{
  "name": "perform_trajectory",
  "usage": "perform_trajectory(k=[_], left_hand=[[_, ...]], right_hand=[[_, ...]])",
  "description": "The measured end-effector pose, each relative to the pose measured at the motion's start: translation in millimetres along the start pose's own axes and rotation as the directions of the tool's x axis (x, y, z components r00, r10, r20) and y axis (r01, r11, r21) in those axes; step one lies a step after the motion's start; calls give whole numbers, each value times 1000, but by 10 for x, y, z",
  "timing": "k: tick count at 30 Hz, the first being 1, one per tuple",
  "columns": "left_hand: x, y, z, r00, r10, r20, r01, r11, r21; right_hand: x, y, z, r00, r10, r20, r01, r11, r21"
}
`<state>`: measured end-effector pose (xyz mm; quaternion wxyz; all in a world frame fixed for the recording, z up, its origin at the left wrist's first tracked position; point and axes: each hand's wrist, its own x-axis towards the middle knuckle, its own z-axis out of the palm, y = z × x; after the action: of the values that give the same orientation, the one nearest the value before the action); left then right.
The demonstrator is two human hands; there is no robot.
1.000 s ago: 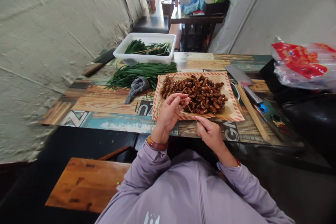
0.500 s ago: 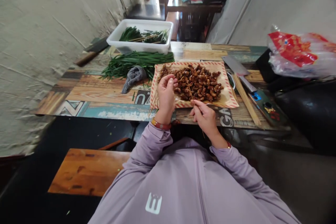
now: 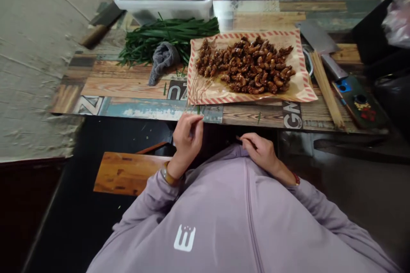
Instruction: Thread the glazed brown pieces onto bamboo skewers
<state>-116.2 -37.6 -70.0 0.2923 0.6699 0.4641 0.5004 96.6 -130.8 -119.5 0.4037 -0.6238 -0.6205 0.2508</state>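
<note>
My left hand [image 3: 188, 136] is at the table's front edge, just below the paper's near left corner. Its fingers are curled towards the thumb; whatever they hold, if anything, does not show. My right hand [image 3: 261, 151] is pinched in front of my jacket, below the table edge. A short dark tip of a thin skewer sticks out of its fingers; the rest is hidden. Beyond both hands, a heap of glossy brown sauced pieces [image 3: 256, 68] lies on red-striped paper [image 3: 211, 96]. Several threaded skewers [image 3: 205, 62] rest at its left side, bare ends towards me.
Green chives [image 3: 173, 34] and a grey cloth [image 3: 163, 59] lie left of the paper. Behind stands a white tub [image 3: 166, 8] with greens. At right are a cleaver [image 3: 317, 38], a bundle of bare skewers [image 3: 328, 89] and a dark green patterned object [image 3: 361, 102].
Both hands have drawn back from over the heap towards my body, and the left has moved leftwards. My view has tilted down. The skewer in my right hand now barely shows.
</note>
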Motion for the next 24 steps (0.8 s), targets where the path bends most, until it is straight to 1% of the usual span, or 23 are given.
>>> perform_trajectory(k=[2, 3, 4, 5, 7, 8, 10, 12, 16, 18, 21, 24], left_hand=[[-270, -203, -86, 996, -51, 66, 46, 996, 82], [-372, -311, -96, 991, -83, 100, 73, 992, 107], [-447, -412, -91, 987, -117, 112, 103, 987, 124], [-496, -496, -76, 982, -151, 112, 136, 982, 129], [-530, -601, -44, 974, -206, 98, 195, 974, 113], [-526, -621, -35, 971, -223, 88, 214, 972, 102], [-501, -607, -35, 969, -236, 75, 229, 970, 85], [-478, -550, -47, 969, -235, 81, 229, 970, 76], [-444, -403, -50, 968, -232, 100, 229, 973, 38], [-409, -344, -39, 966, -237, 103, 240, 971, -11], [-347, -262, -34, 968, -233, 91, 238, 970, -54], [-319, -142, -50, 975, -209, 78, 216, 972, -89]], right_hand=[[-70, 231, 141, 995, 58, 76, -57, 998, -14], [-66, 349, 238, 990, 97, 101, -97, 995, -8], [-43, 456, 345, 980, 146, 134, -149, 989, 12], [-11, 547, 453, 964, 217, 156, -226, 973, 39], [50, 662, 631, 952, 259, 165, -272, 960, 62], [67, 688, 689, 942, 276, 192, -297, 950, 94], [69, 691, 740, 922, 286, 261, -332, 930, 155], [47, 659, 733, 910, 270, 314, -340, 921, 192], [76, 561, 715, 915, 210, 345, -297, 929, 221], [144, 523, 724, 929, 183, 323, -260, 941, 216], [197, 477, 695, 958, 150, 244, -200, 960, 196], [95, 369, 543, 980, 115, 164, -144, 974, 177]])
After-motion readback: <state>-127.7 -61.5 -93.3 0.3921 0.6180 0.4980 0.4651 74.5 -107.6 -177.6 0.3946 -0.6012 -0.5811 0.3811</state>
